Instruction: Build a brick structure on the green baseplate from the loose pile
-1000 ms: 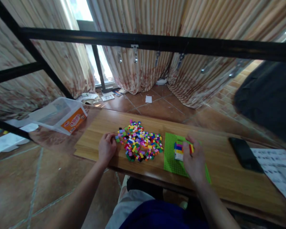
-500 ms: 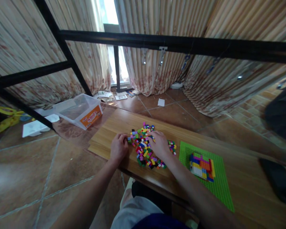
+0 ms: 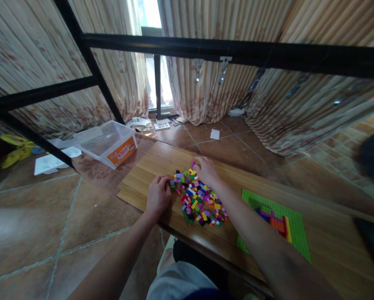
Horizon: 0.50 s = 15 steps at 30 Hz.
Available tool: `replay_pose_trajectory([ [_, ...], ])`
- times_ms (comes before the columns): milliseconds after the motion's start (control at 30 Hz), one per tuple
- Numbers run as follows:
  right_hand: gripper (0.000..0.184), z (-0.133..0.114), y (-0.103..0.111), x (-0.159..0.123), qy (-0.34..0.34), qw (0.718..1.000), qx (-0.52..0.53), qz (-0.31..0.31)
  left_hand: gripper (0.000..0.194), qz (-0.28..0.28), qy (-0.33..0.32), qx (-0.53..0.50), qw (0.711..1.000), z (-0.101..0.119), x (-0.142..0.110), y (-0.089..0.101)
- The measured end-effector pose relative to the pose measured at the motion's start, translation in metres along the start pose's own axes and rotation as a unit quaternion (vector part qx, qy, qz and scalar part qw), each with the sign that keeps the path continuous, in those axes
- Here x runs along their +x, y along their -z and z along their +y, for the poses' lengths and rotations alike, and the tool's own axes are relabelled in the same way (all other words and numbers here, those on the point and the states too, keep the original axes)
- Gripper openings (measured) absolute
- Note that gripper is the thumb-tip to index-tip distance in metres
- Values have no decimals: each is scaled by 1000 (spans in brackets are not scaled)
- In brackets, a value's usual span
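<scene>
A heap of small colourful toy bricks [image 3: 195, 200] is spread over the wooden bench. At the heap's left edge, my left hand [image 3: 159, 193] rests on the wood, its fingers curled around a small green and blue toy brick [image 3: 172, 186]. My right hand [image 3: 206, 171] is at the heap's far edge, fingers bent downward beside a magenta brick [image 3: 193, 163]; whatever lies between those fingertips is hidden. To the right, a green baseplate [image 3: 296, 225] carries a built block of bricks [image 3: 277, 224], partly covered by my right forearm.
A clear plastic bin [image 3: 112, 141] with an orange label stands on the floor beyond the bench's left end. A black metal rail [image 3: 174, 45] crosses in front of the curtains. A dark flat object [image 3: 371, 237] lies at the bench's right end.
My right hand has moved away from me, from the middle of the heap to its far edge. The left hand stays beside the heap. The view has shifted slightly.
</scene>
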State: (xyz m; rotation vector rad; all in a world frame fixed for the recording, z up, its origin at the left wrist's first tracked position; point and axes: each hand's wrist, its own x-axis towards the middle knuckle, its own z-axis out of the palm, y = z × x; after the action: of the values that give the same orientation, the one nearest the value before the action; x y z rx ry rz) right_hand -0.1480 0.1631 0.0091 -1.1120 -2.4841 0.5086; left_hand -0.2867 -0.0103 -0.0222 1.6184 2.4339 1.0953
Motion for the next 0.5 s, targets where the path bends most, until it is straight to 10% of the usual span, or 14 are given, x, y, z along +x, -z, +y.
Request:
replay_pose_trajectory([
  [500, 24, -8, -2, -24, 61, 994, 69, -63, 22, 11, -6, 7, 1000, -1, 0, -2],
])
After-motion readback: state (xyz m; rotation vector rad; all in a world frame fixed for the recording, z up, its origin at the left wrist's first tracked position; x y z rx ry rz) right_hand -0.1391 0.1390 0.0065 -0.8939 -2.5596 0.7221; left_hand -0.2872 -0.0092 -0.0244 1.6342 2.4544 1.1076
